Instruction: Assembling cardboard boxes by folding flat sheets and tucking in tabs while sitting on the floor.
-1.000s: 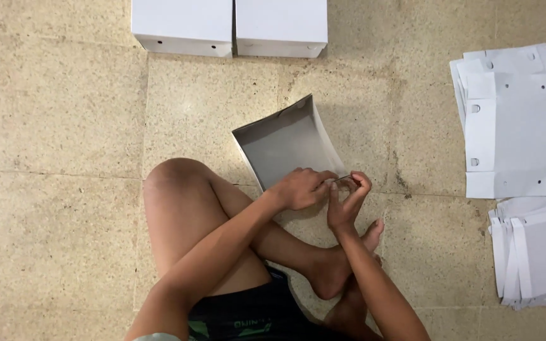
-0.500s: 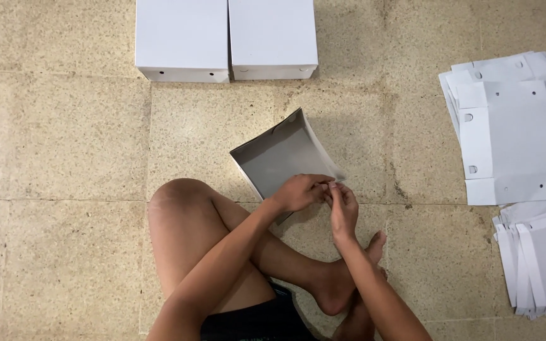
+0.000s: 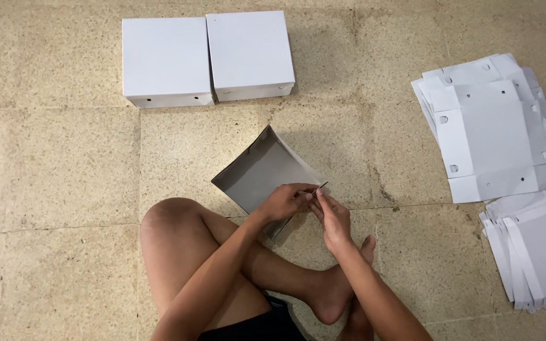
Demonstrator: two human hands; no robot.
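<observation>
I sit cross-legged on a tiled floor and hold a half-folded grey cardboard box (image 3: 261,172) just in front of my legs. Its grey inside faces up and its side walls stand partly raised. My left hand (image 3: 284,202) grips the box's near right corner from the left. My right hand (image 3: 330,216) pinches the same corner flap from the right, fingers closed on the card edge. The two hands touch each other at that corner.
Two finished white boxes (image 3: 167,60) (image 3: 249,53) stand side by side at the far edge. A stack of flat white box blanks (image 3: 488,126) lies at the right, another pile (image 3: 535,249) below it. My bare knee (image 3: 172,221) and foot (image 3: 339,284) are under my arms.
The view has tilted, so the white boxes sit lower in the picture. My hands have stayed at the box's near corner, and my right hand's fingers have closed onto the flap.
</observation>
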